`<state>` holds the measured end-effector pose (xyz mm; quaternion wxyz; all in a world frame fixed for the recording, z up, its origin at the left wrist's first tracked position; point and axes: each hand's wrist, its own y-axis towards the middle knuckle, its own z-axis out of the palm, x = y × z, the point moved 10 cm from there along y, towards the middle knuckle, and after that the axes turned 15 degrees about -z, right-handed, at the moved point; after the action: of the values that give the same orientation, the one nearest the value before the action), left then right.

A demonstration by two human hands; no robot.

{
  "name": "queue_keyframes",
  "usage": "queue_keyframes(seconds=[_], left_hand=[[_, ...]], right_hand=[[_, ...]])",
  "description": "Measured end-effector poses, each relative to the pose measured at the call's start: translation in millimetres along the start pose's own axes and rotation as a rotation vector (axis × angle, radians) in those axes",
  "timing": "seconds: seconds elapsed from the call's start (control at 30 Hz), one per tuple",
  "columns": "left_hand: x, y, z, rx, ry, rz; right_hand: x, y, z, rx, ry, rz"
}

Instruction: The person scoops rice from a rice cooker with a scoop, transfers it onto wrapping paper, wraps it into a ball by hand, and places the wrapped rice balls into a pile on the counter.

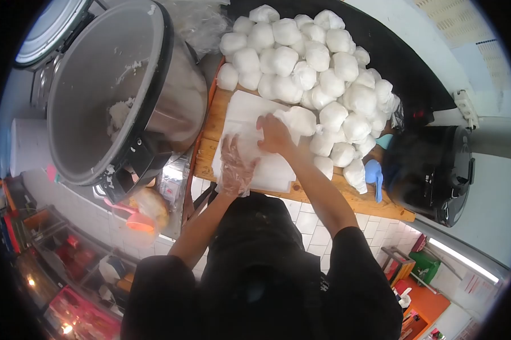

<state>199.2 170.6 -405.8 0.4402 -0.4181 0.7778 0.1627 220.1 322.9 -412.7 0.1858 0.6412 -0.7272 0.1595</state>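
Note:
My left hand (237,169), in a clear plastic glove, lies with fingers stretched out on a stack of white paper sheets (247,107). Just to its right, my bare right hand (275,135) is over the same sheets, its fingers curved and apart, with nothing visible in its grasp. A white paper-wrapped bundle (302,120) sits right beside my right hand; whether they touch is unclear. Beyond it, many similar wrapped bundles (318,56) are heaped on the wooden board (214,124).
On the left stands a large open pot (82,96) with white rice (119,113) stuck inside. A pink-handled orange scoop (140,222) is below it. A blue cloth-like item (374,173) hangs near the board's right edge, beside a black lidded pot (428,170).

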Motion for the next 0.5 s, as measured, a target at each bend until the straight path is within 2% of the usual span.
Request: queue_keyframes(seconds=[0.07,0.1,0.17,0.2,0.27,0.3,0.33,0.37,0.4,0.43,0.5], left_hand=[[7,2,7,0.041,-0.191,-0.052],[2,2,3,0.055,-0.477,-0.030],[-3,3,-8,0.069,-0.761,-0.004],[-26,0,-24,-0.083,-0.200,0.035],[-32,-4,-32,-0.227,0.367,0.067],[-5,-3,-29,-0.171,0.304,0.010],[28,-3,-24,-0.117,0.240,-0.046],[63,-4,-16,-0.064,0.174,-0.103],[94,-5,-5,-0.014,0.103,-0.160],[103,-4,0,0.037,0.032,-0.214],[101,-14,5,0.102,-0.030,-0.268]], right_hand=[[-9,4,9,0.225,0.106,0.217],[-11,2,13,0.229,0.108,0.213],[11,8,-10,-0.028,-0.047,-0.093],[7,-3,0,-0.025,-0.045,-0.093],[28,-40,26,-0.050,0.090,-0.205],[34,-66,35,0.022,0.168,0.074],[57,-88,36,-0.087,0.121,-0.056],[72,-100,36,-0.084,0.123,-0.058],[88,-106,23,-0.121,-0.029,-0.085],[99,-111,14,-0.160,-0.180,-0.112],[93,-115,30,-0.118,-0.090,-0.079]])
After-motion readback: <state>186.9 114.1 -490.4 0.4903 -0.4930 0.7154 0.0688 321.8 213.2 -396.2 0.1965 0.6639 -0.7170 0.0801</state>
